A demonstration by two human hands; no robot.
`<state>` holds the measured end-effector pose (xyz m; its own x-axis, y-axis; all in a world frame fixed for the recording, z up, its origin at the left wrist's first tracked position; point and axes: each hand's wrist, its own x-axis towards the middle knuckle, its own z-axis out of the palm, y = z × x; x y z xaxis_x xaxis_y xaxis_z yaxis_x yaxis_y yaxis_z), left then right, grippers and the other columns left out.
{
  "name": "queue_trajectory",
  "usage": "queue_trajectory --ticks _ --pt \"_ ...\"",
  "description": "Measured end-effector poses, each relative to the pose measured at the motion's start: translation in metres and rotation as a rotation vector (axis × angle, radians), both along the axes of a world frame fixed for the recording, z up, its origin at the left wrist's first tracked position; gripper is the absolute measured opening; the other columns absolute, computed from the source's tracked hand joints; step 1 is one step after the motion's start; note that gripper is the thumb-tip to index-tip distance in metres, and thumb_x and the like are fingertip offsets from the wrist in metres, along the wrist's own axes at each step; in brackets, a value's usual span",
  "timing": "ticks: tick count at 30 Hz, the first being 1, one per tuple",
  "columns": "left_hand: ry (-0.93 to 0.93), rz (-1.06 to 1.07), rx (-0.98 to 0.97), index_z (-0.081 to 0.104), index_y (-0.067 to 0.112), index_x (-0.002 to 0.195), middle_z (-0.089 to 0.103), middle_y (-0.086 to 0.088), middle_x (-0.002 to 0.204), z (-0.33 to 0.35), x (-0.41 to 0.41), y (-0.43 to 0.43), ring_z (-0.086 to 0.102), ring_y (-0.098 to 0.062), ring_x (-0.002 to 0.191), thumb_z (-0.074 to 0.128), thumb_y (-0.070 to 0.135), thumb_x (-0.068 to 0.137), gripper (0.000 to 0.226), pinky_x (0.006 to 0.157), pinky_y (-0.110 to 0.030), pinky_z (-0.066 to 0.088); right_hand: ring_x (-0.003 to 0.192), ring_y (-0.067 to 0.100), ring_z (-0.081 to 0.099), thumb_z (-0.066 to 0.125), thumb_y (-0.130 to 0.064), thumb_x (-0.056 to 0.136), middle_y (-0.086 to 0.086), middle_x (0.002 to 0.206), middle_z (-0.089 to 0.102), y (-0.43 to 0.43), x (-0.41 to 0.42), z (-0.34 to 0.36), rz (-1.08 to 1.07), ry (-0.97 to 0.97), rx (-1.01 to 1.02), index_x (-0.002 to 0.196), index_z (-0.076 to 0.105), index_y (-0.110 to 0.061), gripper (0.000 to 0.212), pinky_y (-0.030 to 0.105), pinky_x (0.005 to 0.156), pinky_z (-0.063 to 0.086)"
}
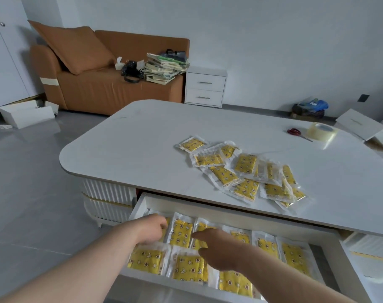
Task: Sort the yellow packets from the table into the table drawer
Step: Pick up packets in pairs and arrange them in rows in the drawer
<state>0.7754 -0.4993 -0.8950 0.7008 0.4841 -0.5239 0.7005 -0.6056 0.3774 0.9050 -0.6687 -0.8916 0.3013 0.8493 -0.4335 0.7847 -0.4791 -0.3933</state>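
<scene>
Lengthwise front-to-back, rear-row yellow packets (181, 232).

Yellow packets (244, 171) (clear-wrapped, printed) lie in a loose overlapping heap on the white surface (142, 136); others lie flat in rows inside the open drawer (208, 207).

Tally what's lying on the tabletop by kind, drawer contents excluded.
yellow packets: about 11 (they overlap in a loose pile, so the count is not exact)
scissors: 1
tape roll: 1
Total: about 13
</scene>
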Motion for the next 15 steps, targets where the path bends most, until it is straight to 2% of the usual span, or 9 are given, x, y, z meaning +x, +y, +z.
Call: queue_trajectory --ticks 3,6,8,11,13,15 --pt "-0.134 0.057 -0.033 0.058 0.028 0.129 0.056 0.003 0.134 0.017 0.003 -0.008 0.056 -0.013 0.112 0.045 0.017 0.096 0.037 0.095 -0.030 0.047 0.121 0.015 0.058 0.049 -0.023 0.097 -0.006 0.137 0.059 -0.016 0.006 0.034 -0.094 0.040 0.137 0.137 0.054 -0.031 0.041 0.028 0.102 0.046" --pt "-0.272 0.044 -0.058 0.063 0.033 0.114 0.062 0.009 0.120 0.040 0.013 -0.028 0.057 -0.009 0.108 0.051 0.029 0.096 0.021 0.096 -0.029 0.047 0.105 0.006 0.064 0.052 -0.021 0.094 -0.012 0.118 0.066 -0.041 0.014 0.060 -0.228 0.070 0.289 0.126 0.064 -0.027 0.035 0.019 0.090 0.050" --pt "-0.357 0.025 -0.060 0.059 0.037 0.100 0.062 0.015 0.106 0.052 0.020 -0.042 0.058 -0.003 0.099 0.051 0.028 0.097 0.013 0.087 -0.023 0.047 0.096 -0.001 0.064 0.054 -0.022 0.093 -0.018 0.103 0.066 -0.057 0.020 0.070 -0.316 0.070 0.378 0.117 0.069 -0.029 0.029 0.009 0.081 0.047" --pt "-0.448 0.044 -0.093 0.058 0.036 0.112 0.063 0.012 0.103 0.063 0.029 -0.052 0.061 -0.002 0.090 0.052 0.029 0.097 0.018 0.075 -0.020 0.047 0.088 -0.004 0.065 0.057 -0.023 0.092 -0.022 0.091 0.067 -0.077 0.032 0.076 -0.384 0.072 0.443 0.095 0.069 -0.041 0.022 0.006 0.077 0.048" --pt "-0.479 0.067 -0.110 0.057 0.034 0.119 0.063 0.008 0.103 0.069 0.033 -0.047 0.063 -0.006 0.089 0.054 0.032 0.096 0.023 0.075 -0.021 0.048 0.087 -0.003 0.067 0.058 -0.023 0.092 -0.020 0.090 0.071 -0.084 0.046 0.078 -0.405 0.048 0.454 0.085 0.066 -0.044 0.024 0.009 0.078 0.051" --pt "-0.535 0.122 -0.127 0.058 0.034 0.114 0.065 0.003 0.102 0.074 0.036 -0.033 0.065 -0.012 0.090 0.055 0.031 0.096 0.018 0.079 -0.027 0.053 0.085 -0.001 0.067 0.058 -0.022 0.093 -0.017 0.090 0.073 -0.085 0.061 0.081 -0.429 0.025 0.480 0.084 0.068 -0.042 0.024 0.010 0.075 0.051"
